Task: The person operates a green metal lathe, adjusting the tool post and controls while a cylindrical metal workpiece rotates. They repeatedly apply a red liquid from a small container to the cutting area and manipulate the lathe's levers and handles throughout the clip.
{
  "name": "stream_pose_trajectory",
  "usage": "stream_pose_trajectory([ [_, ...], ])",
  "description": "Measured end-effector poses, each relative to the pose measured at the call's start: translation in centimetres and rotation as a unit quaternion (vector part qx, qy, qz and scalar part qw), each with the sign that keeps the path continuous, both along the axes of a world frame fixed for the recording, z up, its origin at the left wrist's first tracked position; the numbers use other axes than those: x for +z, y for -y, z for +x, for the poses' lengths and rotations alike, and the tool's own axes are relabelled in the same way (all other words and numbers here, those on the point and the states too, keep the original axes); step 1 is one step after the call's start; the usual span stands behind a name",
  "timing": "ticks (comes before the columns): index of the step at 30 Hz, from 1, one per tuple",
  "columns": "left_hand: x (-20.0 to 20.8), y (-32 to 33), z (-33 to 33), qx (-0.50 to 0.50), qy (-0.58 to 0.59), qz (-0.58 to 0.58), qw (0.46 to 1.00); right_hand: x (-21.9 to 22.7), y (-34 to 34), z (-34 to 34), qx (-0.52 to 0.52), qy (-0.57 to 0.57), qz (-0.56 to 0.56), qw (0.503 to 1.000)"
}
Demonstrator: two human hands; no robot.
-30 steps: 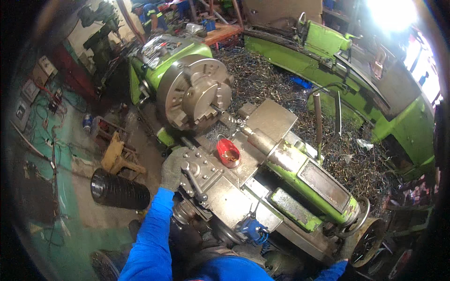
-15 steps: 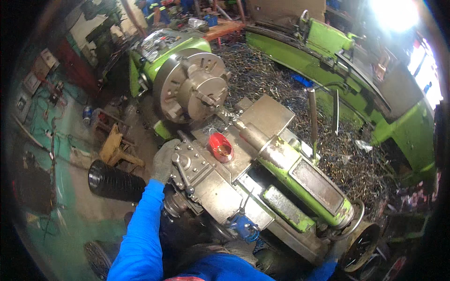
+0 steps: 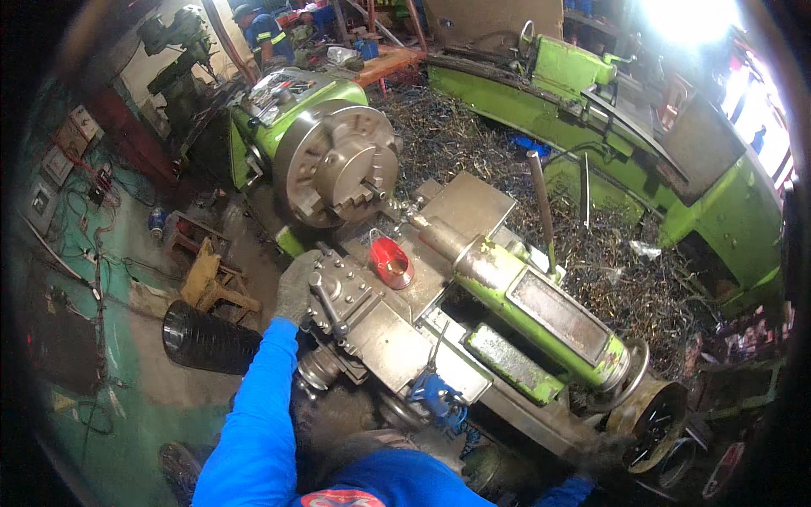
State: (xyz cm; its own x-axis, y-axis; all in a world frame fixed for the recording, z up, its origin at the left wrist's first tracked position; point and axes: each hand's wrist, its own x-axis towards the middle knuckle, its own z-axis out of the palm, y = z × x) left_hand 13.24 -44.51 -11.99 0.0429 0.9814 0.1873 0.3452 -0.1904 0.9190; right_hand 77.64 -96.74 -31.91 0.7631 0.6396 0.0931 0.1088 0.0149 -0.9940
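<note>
My left hand [image 3: 296,286], in a grey work glove, grips the left side of a lathe tool post [image 3: 340,283], a square metal block with bolts and a clamp lever. Its fingertips are partly hidden. My right hand [image 3: 604,449], dark and blurred, is low at the right near the tailstock handwheel [image 3: 627,370]; its fingers cannot be made out. The green tailstock [image 3: 515,291] points its metal quill toward a round workpiece [image 3: 359,176] held in the large chuck [image 3: 291,173]. A red cut-open container [image 3: 390,262] with a wire handle sits on the carriage beside the tool post.
Curly metal shavings [image 3: 591,279] cover the floor behind the lathe. Another green machine [image 3: 498,97] stands beyond. At left are a yellow wooden stool [image 3: 215,279] and a black ribbed cylinder [image 3: 207,334]. A blue device [image 3: 435,393] sits at the carriage's front. A person [image 3: 269,38] is far back.
The chuck and workpiece have turned, with the jaws in new positions. The tailstock handwheel sits at a different angle. My left hand stays on the tool post; the whole view has shifted slightly.
</note>
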Motion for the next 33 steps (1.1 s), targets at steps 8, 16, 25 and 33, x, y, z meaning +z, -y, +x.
stream_pose_trajectory([
  [8, -0.1, 0.4, 0.4, 0.009, 0.030, -0.002, 1.000, 10.5, -5.7, -3.1, -0.182, -0.109, 0.009, 0.977],
  [16, -1.6, 0.2, -0.9, 0.004, -0.006, 0.033, 0.999, 13.8, -16.4, 0.9, -0.259, 0.504, -0.177, 0.805],
  [25, 0.0, 0.5, -3.1, -0.071, -0.146, 0.159, 0.974, 15.3, -19.1, -6.0, -0.434, 0.079, -0.049, 0.896],
  [33, -3.7, -1.0, -3.8, -0.068, -0.175, 0.252, 0.950, 14.7, -21.3, -6.8, -0.364, 0.000, 0.121, 0.923],
])
